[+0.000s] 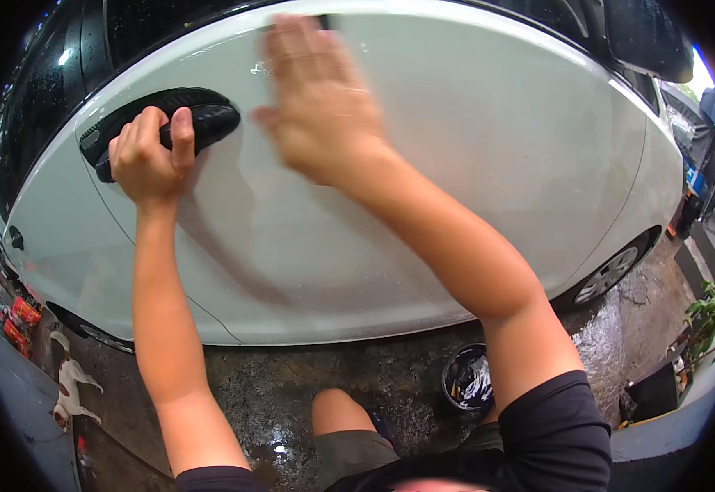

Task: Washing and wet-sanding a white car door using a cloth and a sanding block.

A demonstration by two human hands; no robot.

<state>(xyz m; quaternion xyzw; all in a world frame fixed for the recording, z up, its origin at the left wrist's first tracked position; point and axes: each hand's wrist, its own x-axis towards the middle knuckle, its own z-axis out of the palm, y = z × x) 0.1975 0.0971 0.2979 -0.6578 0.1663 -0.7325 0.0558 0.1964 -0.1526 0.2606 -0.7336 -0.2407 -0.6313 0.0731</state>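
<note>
My left hand (148, 154) is closed around the black door handle (219, 122) of a white car, with the thumb over its front. Behind the handle sits a dark recessed surround (173, 98). Up and to the right, my right hand (320, 92) is blurred by motion and flat, its thumb apart from the fingers. It is over the white door panel (443, 141), close to the window's lower edge, and I cannot tell whether the palm touches the paint. A small dark patch beside the fingertips is unclear. Water drops dot the panel.
A dark bucket (468, 378) with shiny liquid stands on the wet ground (277, 393) below the door. At lower left is a white and brown dog (71, 381). The side mirror (652, 40) juts out at upper right. A potted plant (708, 307) borders the right side.
</note>
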